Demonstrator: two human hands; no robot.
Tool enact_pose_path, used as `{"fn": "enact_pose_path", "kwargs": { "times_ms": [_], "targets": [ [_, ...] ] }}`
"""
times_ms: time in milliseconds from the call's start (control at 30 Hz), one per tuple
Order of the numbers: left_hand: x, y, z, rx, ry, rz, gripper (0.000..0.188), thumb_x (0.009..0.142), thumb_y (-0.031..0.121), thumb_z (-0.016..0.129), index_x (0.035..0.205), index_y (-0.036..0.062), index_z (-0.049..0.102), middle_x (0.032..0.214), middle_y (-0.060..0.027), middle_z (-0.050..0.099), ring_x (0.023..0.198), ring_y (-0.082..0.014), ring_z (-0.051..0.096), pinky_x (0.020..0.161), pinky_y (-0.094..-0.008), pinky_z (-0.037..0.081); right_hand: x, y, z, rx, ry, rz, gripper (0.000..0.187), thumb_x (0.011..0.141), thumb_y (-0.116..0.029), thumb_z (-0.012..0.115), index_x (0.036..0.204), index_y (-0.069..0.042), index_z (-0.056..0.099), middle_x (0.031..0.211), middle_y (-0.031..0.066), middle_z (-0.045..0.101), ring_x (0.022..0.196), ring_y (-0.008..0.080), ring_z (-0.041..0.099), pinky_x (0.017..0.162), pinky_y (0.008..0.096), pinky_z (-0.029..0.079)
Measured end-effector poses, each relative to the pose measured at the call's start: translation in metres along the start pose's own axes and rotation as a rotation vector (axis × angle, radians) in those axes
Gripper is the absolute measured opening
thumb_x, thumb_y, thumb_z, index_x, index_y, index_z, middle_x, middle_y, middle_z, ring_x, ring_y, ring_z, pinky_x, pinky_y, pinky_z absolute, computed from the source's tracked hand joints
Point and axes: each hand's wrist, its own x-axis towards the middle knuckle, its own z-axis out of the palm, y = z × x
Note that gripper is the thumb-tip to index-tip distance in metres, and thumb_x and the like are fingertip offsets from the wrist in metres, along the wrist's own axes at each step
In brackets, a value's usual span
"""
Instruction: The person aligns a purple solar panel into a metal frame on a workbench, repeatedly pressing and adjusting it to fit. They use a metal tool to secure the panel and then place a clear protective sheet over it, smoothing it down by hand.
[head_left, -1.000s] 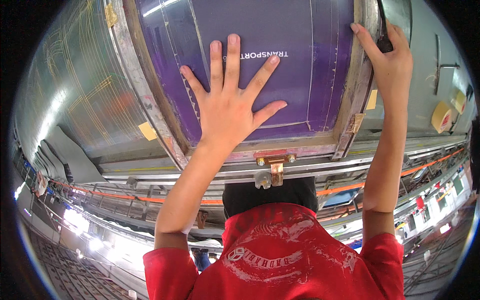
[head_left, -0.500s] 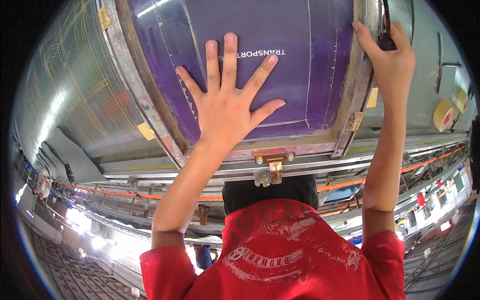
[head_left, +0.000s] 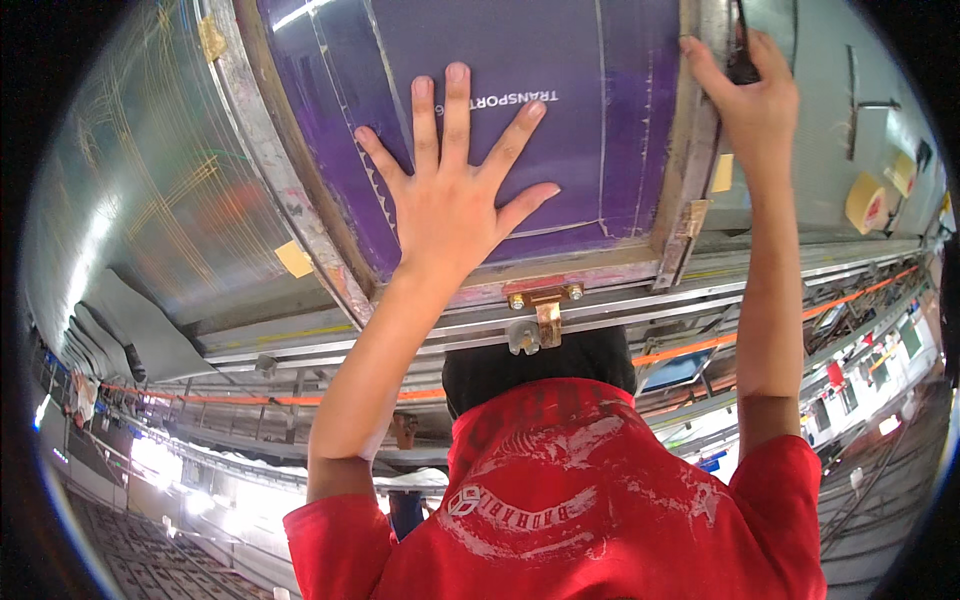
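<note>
My left hand lies flat on the purple mesh of a screen-printing frame, fingers spread, with nothing held in it. White lettering sits beside its fingertips. At the right, my right hand is closed over the frame's side rail, thumb on the inner side and fingers on the outer. A slim black piece shows between thumb and fingers; its kind is unclear, and the fingertips are partly hidden. A brass-coloured metal bracket is bolted to the frame's near edge.
Beneath the frame runs a long glossy table with metal rails along its near edge. Rolls of tan tape rest at the right. Grey sheets hang over the edge at the left. An orange strip runs below the rails.
The frame's right rail, my right hand and the tape rolls sit slightly further left in the view. My left hand stays flat on the mesh, and my right hand keeps its grip.
</note>
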Motion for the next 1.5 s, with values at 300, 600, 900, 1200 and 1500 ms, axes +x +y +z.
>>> {"fn": "enact_pose_path", "kwargs": {
  "times_ms": [300,600,900,1200,1500],
  "targets": [
    [-0.003,-0.001,-0.001,0.027,0.019,0.026,0.076,0.082,0.078,0.059,0.151,0.0528,0.042,0.169,-0.0196,0.019,0.156,-0.0417,0.018,0.108,-0.084,0.01,0.0,-0.018,0.001,0.064,0.028,0.16,0.052,0.078,-0.027,0.083,0.117,0.004,0.068,0.098,0.0163,0.064,0.089,0.0281,0.061,0.08,0.0365,0.048],
    [-0.002,0.001,-0.002,0.054,0.034,0.041,0.073,0.084,0.076,0.059,0.151,0.0518,0.044,0.169,-0.0192,0.02,0.155,-0.042,0.02,0.107,-0.085,0.01,-0.002,-0.024,-0.003,0.07,0.079,0.132,0.049,0.077,-0.026,0.083,0.112,0.005,0.069,0.087,0.015,0.062,0.077,0.0262,0.06,0.072,0.0352,0.048],
    [-0.004,0.009,-0.016,0.008,0.06,-0.031,0.074,0.084,0.078,0.056,0.152,0.0511,0.043,0.169,-0.0222,0.016,0.155,-0.0434,0.017,0.107,-0.085,0.008,-0.008,-0.018,-0.002,-0.022,0.143,0.12,0.057,0.077,-0.034,0.083,0.117,0.005,0.069,0.092,0.0172,0.064,0.085,0.034,0.063,0.076,0.0416,0.05],
    [-0.008,0.008,0.005,-0.099,0.204,-0.152,0.097,0.068,0.086,0.065,0.153,0.0467,0.043,0.167,-0.0309,0.011,0.153,-0.0522,0.012,0.108,-0.0829,0.013,-0.012,-0.006,0.011,0.026,0.129,0.157,0.047,0.081,-0.036,0.086,0.11,-0.001,0.074,0.094,0.0048,0.069,0.081,0.0155,0.061,0.08,0.0285,0.049],
    [-0.009,0.006,0.004,-0.115,0.128,-0.2,0.109,0.061,0.089,0.068,0.155,0.0393,0.044,0.164,-0.0376,0.009,0.151,-0.0587,0.01,0.109,-0.0808,0.014,-0.017,-0.001,0.012,0.099,0.073,0.301,0.059,0.084,-0.038,0.086,0.123,0.003,0.07,0.097,0.0023,0.071,0.087,0.0066,0.061,0.081,0.021,0.049]
  ]
}}
